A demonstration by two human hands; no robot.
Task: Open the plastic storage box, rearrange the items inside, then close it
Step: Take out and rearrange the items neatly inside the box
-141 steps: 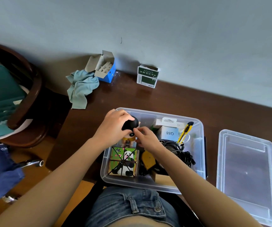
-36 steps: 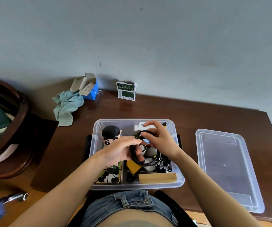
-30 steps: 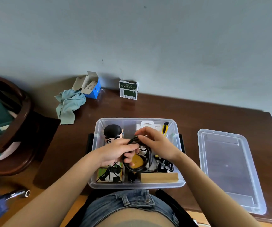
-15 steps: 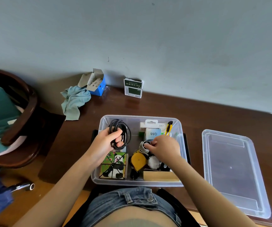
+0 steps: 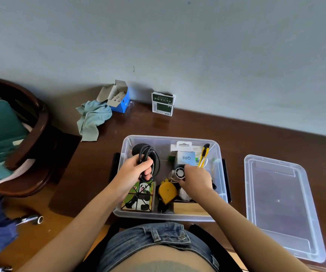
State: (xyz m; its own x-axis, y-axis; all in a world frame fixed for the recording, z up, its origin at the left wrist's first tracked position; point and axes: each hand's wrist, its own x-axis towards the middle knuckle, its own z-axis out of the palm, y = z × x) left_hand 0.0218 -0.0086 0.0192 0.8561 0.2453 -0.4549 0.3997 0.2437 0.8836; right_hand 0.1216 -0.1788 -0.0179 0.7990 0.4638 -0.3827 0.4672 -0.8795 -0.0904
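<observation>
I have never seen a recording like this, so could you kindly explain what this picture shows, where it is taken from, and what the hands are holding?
There is no machine here: a person wears a camera on the head, looking down at both bare hands. On the brown table stands an open clear storage box full of small items; its lid lies to the right. The left hand grips a coiled black cable above the box. The right hand reaches among the items, at a small round white gadget; whether it grips it is hidden. Inside also lie a panda puzzle box and a yellow tape measure.
</observation>
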